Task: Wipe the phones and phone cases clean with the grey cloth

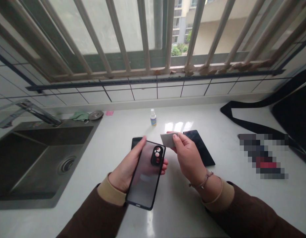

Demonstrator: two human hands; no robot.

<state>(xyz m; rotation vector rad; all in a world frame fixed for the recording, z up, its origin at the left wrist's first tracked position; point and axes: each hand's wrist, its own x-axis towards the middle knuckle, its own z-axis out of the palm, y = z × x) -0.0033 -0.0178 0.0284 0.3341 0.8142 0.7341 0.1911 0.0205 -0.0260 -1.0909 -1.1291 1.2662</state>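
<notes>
My left hand (125,168) holds a translucent phone case (145,178) with a black rim and a black camera cutout, its fingertips showing past the right edge. Between the thumb and fingers of my right hand (189,155) is a small grey cloth (167,140), just right of the case's upper corner. A black phone (201,148) lies on the counter behind and right of my right hand. Another dark flat object (136,142) shows partly behind my left hand. The small white spray bottle (153,119) stands upright farther back.
At the left is a sink (46,195) with a faucet (41,114), a green cloth (79,116) and a round metal strainer (95,115) at its back edge. A pink slip (109,113) lies nearby. A black strap (252,126) and a pixelated item (264,158) are on the right.
</notes>
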